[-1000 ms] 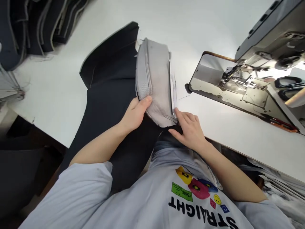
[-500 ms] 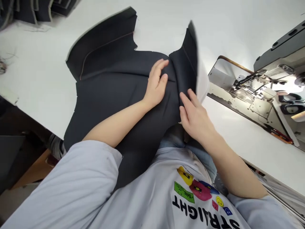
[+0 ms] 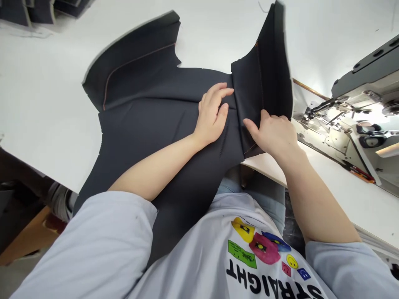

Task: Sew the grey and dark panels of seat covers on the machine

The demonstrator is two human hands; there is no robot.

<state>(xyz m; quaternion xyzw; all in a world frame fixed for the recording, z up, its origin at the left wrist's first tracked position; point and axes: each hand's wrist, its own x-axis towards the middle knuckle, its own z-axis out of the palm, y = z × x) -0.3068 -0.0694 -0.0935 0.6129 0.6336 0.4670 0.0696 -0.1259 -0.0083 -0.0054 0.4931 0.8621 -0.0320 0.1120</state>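
A large black seat-cover-like panel (image 3: 149,133), with orange stitch lines and pale backing at its edges, lies on the white table and hangs over its front edge towards my lap. My left hand (image 3: 213,112) rests open on it, fingers stretched and slightly apart, left of a seam. On the right, my right hand (image 3: 276,131) presses onto the stitched side flap (image 3: 271,70). Its thumb is spread from the bent fingers, whose tips are partly hidden. The flap lies turned outward, its far edge raised.
A sewing machine (image 3: 368,95) stands at the right, with an orange-and-black tool (image 3: 361,172) beside its base. Stacked dark pieces (image 3: 40,12) lie at the back left of the white table (image 3: 40,95). Loose threads are scattered about.
The right flap has turned outward to the right, showing its orange stitching. My right hand has moved right and slightly up with it, its fingers now bent. My left hand has shifted slightly right.
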